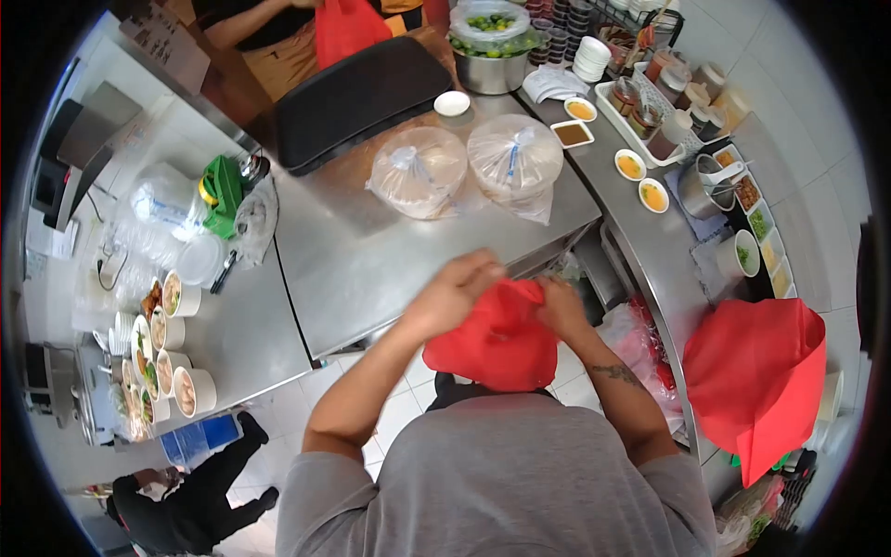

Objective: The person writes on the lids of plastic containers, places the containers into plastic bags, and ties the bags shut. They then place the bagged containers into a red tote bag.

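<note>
A red cloth-like bag (506, 339) hangs in front of my body, between my two hands, its top bunched and creased. My left hand (457, 295) is at the bag's upper left edge, fingers closed on it and slightly blurred. My right hand (561, 308) grips the upper right edge, its fingertips partly hidden by the fabric. Beyond my hands, two tied clear plastic bags over round bowls, a left one (419, 176) and a right one (516, 162), stand on the steel counter (343, 255).
Another red bag (756, 376) stands at the right counter's edge. Several filled paper bowls (190, 392) line the left counter. A black tray (362, 102) lies at the back. Sauce dishes (653, 196) sit at right. One person (200, 497) is at lower left, another (269, 37) beyond the counter.
</note>
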The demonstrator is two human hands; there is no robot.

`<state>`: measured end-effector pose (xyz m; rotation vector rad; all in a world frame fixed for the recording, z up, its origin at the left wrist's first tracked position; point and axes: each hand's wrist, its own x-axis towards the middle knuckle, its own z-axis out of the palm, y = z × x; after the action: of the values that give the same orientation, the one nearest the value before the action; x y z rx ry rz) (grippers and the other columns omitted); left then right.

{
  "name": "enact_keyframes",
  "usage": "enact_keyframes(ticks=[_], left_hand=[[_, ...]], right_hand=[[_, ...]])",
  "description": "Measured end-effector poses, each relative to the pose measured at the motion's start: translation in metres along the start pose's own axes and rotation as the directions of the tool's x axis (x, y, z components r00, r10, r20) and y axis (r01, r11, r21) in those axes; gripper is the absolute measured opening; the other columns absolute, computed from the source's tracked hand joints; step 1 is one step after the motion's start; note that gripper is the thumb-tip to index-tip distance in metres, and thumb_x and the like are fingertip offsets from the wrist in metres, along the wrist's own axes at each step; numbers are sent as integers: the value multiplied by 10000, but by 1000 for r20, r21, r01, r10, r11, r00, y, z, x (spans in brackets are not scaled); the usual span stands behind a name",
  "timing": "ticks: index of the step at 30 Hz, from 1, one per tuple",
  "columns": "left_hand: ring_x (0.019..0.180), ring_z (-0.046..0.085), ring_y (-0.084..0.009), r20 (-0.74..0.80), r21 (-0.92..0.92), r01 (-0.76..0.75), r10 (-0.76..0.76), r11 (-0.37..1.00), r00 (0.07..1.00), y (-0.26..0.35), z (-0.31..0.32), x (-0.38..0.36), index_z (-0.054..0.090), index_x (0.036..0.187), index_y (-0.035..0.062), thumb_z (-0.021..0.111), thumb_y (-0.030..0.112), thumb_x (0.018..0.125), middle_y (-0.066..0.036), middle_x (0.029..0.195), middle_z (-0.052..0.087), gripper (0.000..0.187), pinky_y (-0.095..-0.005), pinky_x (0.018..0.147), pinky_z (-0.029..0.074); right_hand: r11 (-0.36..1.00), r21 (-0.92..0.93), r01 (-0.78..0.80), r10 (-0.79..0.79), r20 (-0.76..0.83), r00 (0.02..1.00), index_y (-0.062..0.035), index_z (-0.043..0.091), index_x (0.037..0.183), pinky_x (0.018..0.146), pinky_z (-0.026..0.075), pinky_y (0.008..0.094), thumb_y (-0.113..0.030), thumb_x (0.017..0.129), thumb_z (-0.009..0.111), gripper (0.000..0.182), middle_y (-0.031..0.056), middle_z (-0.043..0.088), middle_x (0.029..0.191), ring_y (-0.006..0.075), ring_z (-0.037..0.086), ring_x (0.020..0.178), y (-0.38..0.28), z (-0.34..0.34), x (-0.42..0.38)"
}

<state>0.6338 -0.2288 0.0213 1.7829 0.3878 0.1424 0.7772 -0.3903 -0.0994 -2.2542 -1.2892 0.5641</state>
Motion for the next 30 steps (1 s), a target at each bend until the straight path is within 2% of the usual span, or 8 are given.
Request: enact_keyframes(ticks=[2,6,10,15,24,28,29,30], left_hand=[[758,462,-162,-76,269,143,-127,952,989,-4,-40,-3,551,908,12,549,205,897,-84,734,497,193,-269,712,397],[903,575,-314,-397,841,4,612,541,684,8,-100,61,555,1015,36,627,225,796,-161,826,593,298,-381,774,459],[990,563,-390,-294,832,206,95,516,951,-45,-132,153,561,1053,-49,563,134,742,-278,985,593,361,-439,847,451],[872,595,-421,-444,702,184,221,688,868,-27,-120,117,559,1019,-73,520,114,744,-311,869,599,335,-453,809,461],[744,575,-445,-591,614,160,316,772,743,30,-67,-52,474,956,12,483,24,755,-256,744,573,202,-493,634,437],[648,572,-435,-648,561,201,275,803,710,15,-45,-117,419,889,-12,490,2,744,-262,659,565,161,-488,591,456],[661,575,-428,-686,521,226,246,823,684,10,-44,-129,428,887,-13,489,-1,742,-250,662,570,158,-479,599,459],[674,579,-421,-726,473,248,213,846,654,4,-42,-141,437,885,-14,488,-4,740,-237,666,574,154,-471,606,462]], right_hand=[[915,336,-221,157,209,965,-102,483,1154,787,452,384,-118,739,633,442,153,598,1032,338,588,881,40,-9,0],[817,562,-130,79,115,990,-103,436,1201,814,457,342,-80,790,598,442,145,593,1030,261,593,876,3,-11,-9],[550,828,-110,-201,258,945,-26,487,1171,871,452,325,-57,827,518,348,113,598,1064,200,577,969,-70,-20,24],[19,631,-776,-165,767,620,0,580,1085,875,462,337,-89,820,465,303,110,606,1062,203,577,989,-101,10,75],[-225,601,-767,-501,603,620,-18,612,1051,814,480,332,-188,790,525,324,96,632,1033,206,614,922,-157,44,105],[236,775,-586,-362,630,687,-16,631,1016,771,500,336,-194,778,524,315,92,650,989,215,630,885,-206,33,132],[875,479,-67,-338,705,623,-58,697,846,654,520,344,-184,753,547,217,109,681,845,256,654,769,-230,44,169],[888,434,155,-431,662,613,-68,694,787,615,508,351,-200,742,571,186,98,669,776,239,641,717,-254,41,159]])
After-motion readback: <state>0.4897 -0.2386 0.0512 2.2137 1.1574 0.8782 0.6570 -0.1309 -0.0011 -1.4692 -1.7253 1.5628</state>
